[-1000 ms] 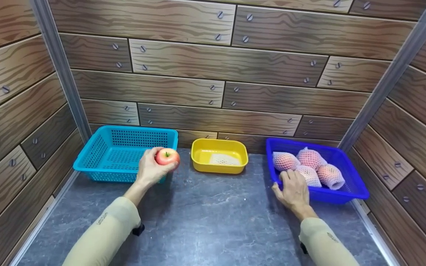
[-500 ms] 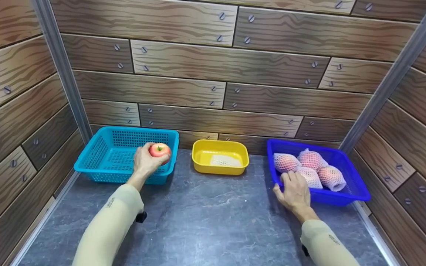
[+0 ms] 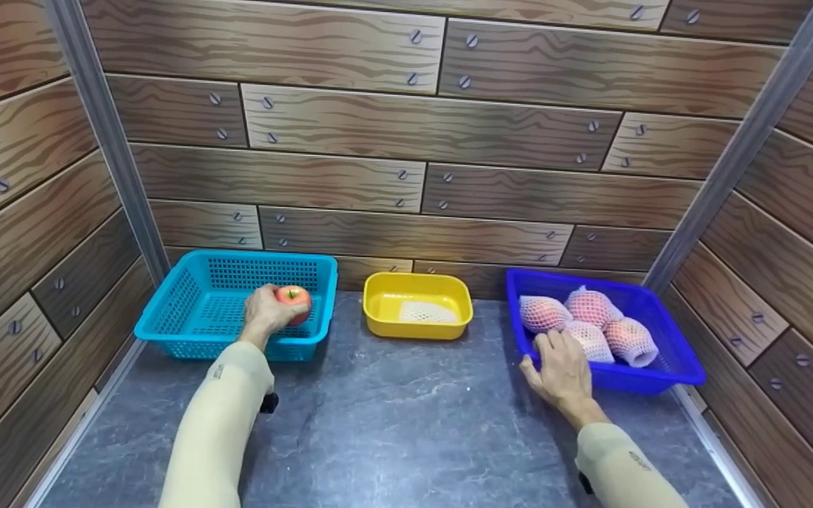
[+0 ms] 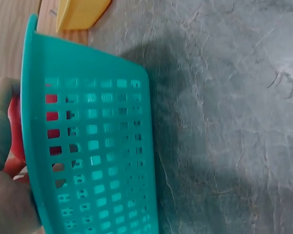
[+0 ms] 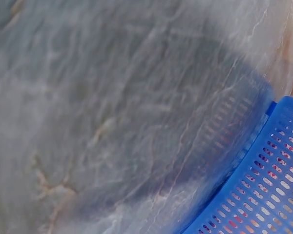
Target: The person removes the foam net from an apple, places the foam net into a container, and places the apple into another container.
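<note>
High on the near side, the head camera faces forward and down — far enough back to frame the counter (image 3: 392, 430) from left to right, plus the far wall (image 3: 350, 116). The left wrist camera sits close outside the teal basket (image 4: 88, 61), its picture turned sideways (the yellow tub (image 4: 80, 14) is cut by the top edge). The right wrist camera views the counter closely, the blue basket (image 5: 244, 168) at lower right. Head and left wrist share the teal basket — head and right wrist, the blue.
</note>
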Tool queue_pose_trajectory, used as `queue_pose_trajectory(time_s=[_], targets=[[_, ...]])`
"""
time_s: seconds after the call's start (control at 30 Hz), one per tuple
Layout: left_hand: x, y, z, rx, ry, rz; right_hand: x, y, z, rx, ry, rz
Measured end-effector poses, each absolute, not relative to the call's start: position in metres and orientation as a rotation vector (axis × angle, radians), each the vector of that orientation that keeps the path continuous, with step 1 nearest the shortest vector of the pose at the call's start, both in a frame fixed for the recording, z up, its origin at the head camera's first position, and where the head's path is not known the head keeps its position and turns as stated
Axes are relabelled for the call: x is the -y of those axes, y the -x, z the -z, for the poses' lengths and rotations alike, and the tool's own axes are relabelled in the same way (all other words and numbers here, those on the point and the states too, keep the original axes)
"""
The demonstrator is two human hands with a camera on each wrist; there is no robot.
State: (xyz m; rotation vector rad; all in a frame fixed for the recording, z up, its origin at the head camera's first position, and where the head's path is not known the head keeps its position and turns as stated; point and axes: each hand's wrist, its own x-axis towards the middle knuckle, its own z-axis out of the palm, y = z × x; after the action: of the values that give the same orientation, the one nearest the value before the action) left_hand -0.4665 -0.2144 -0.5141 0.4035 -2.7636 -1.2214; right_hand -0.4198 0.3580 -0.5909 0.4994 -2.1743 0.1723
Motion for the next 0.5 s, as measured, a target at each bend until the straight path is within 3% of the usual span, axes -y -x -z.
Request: queue_pose_trajectory(time_s=[0.5], targets=[[0.2099,0.4748,0.5169,3.039,-0.303,1.116,-0.3588,0.4176,0.5886,2.189,-0.52,-0.156]])
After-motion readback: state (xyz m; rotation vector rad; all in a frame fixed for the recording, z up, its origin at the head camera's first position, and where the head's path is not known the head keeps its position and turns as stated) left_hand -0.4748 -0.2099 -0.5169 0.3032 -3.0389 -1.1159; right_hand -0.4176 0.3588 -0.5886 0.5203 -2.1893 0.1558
